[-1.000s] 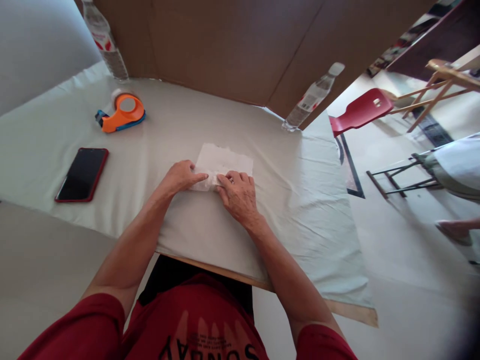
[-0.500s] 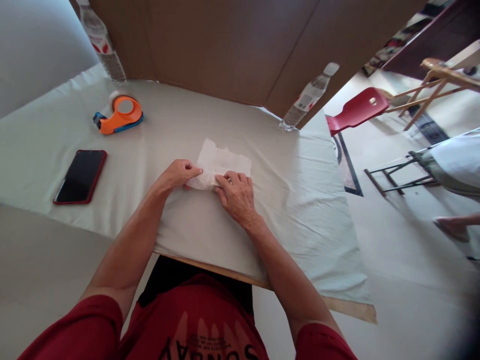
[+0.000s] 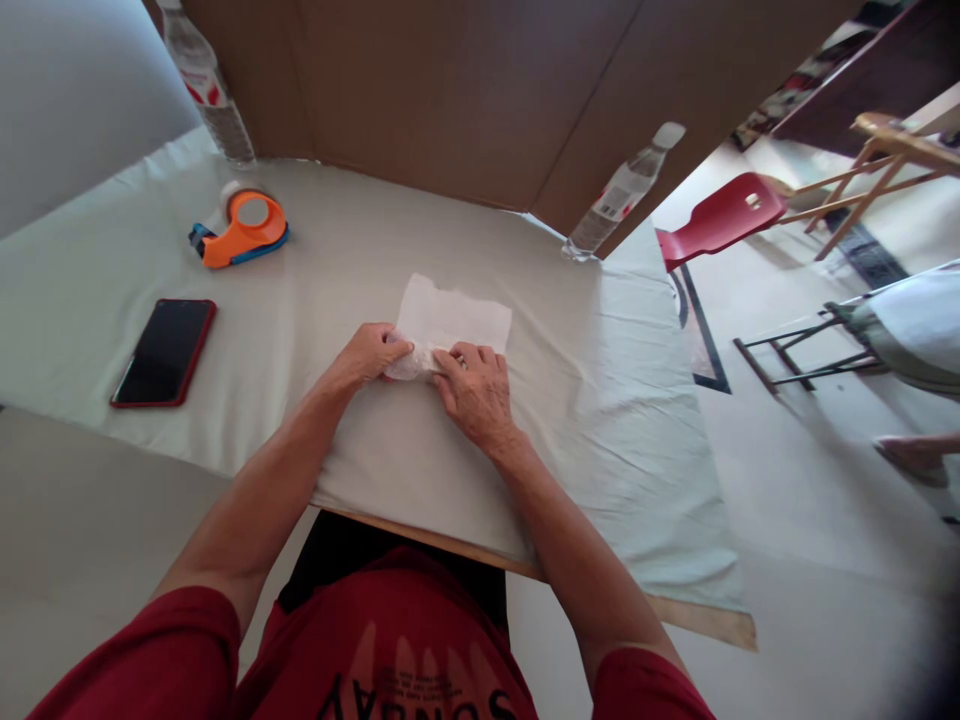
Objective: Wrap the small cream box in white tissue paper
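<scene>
A thin white sheet [image 3: 457,312], which looks like tissue or soft wrap, lies on the cloth in front of me. Its near edge is crumpled and slightly shiny between my hands. The left corner of that edge is pinched between the thumb and fingers of my left hand [image 3: 369,352]. My right hand [image 3: 476,393] has its fingers curled down over the near right part, thumb pressed against the crumpled edge. A small reddish bit shows under the left fingertips; I cannot tell what it is. Whether anything lies inside the folds is hidden.
To the left are a phone [image 3: 163,352] and an orange tape dispenser [image 3: 251,225]. A tall cardboard panel [image 3: 450,100] closes off the back, with a water bottle [image 3: 206,90] at its left and another bottle [image 3: 622,195] at its right. A person's leg [image 3: 919,450] shows far right.
The far part of the sheet lies flatter and reaches further right. My left hand has shifted slightly right, nearer to my right hand. The right hand stays nearly in place.
</scene>
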A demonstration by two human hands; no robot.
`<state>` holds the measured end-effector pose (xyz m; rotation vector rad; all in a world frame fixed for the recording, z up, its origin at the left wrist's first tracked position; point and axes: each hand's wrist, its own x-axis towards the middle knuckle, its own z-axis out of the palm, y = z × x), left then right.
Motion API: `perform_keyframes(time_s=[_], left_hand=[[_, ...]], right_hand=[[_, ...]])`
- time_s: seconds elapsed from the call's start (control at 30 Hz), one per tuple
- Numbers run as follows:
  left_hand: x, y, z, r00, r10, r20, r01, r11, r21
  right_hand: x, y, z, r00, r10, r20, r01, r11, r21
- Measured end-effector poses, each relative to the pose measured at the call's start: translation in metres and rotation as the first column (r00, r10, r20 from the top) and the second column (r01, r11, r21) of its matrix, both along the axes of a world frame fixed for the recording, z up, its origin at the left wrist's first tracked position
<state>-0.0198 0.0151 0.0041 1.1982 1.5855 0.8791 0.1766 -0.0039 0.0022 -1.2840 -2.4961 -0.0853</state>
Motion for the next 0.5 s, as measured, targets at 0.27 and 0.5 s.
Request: perform_keyframes(time_s=[0.27,0.5], left_hand=[[0.004,0.001,0.002,1.0,0.01,0.002,-0.01,1.0,0.01],[0.012,-0.001,0.007,0.977,0.041,0.211,-0.043,0.999,0.005]], right_hand=[[0.0,0.0,0.001,1.0,0.007,0.024,-0.006,1.0,-0.002],[0.0,0.0,0.001,0.999,0.004,0.038,-0.004,1.0,0.003]])
